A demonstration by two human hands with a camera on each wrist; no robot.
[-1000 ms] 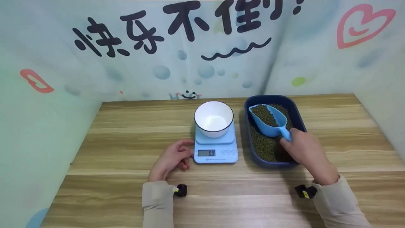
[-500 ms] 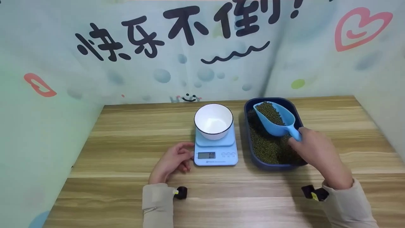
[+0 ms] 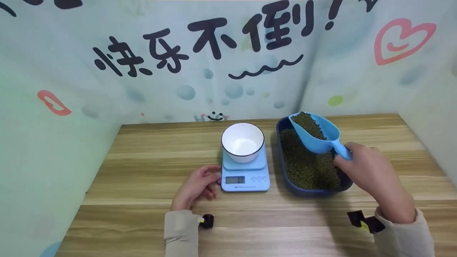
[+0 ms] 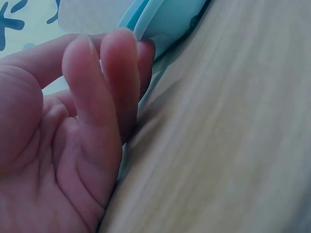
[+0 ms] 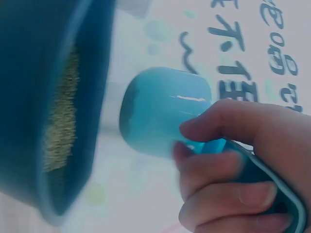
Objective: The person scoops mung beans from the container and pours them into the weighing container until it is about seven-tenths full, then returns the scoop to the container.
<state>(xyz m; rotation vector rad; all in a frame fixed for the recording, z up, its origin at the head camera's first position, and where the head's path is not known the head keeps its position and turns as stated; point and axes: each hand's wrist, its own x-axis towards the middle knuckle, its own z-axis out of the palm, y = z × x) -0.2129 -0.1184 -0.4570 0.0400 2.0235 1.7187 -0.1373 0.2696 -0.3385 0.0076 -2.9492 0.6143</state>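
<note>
My right hand [image 3: 369,175] grips the handle of a light blue scoop [image 3: 319,142], its fingers curled round it in the right wrist view. Small greenish-brown beans [image 3: 309,125] are heaped in the scoop, which is above a dark blue bin [image 3: 307,192] of the same beans. A white bowl [image 3: 242,141] with a dark rim stands on a light blue kitchen scale [image 3: 246,178]; its display reads 0.0. With relaxed fingers, my left hand [image 3: 198,185] rests at the scale's left side, fingertips right at its edge. In the left wrist view, part of the scale [image 4: 170,26] shows past the fingers.
The bin stands to the right of the scale on the wood-grain table [image 3: 142,160]. A printed cloth backdrop [image 3: 160,89] with dark characters rises behind the table and along both sides. A small black device [image 3: 207,221] sits at the left cuff.
My right hand has lifted the scoop of beans up from the bin and a little to the right. The left hand stays at the scale; the head view has tilted slightly upward.
</note>
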